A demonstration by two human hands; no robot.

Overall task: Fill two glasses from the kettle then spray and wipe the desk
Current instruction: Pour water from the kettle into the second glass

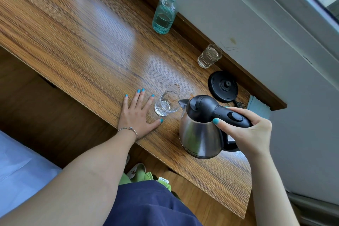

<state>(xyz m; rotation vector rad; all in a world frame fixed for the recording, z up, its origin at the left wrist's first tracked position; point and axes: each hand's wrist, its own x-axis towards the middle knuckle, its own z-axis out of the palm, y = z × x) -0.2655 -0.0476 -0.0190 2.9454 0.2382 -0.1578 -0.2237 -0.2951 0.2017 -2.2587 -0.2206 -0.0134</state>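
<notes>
From the head camera, the right hand [251, 132] has its grip wrapped round the black handle of the stainless electric kettle [200, 134], which sits low over the counter [82, 46] with its spout just beside the near glass [167, 103]. That glass looks nearly empty, though glare makes the level hard to judge. The left hand [136, 113] lies flat on the counter beside it, fingers spread, holding nothing. The far glass [209, 56], by the wall, already holds water, so the second fill seems to be the step in hand. Next, the kettle needs tipping toward the near glass with a steady pour. The spray bottle [164, 15] stands untouched beyond; the kettle base [222, 86] sits bare.
</notes>
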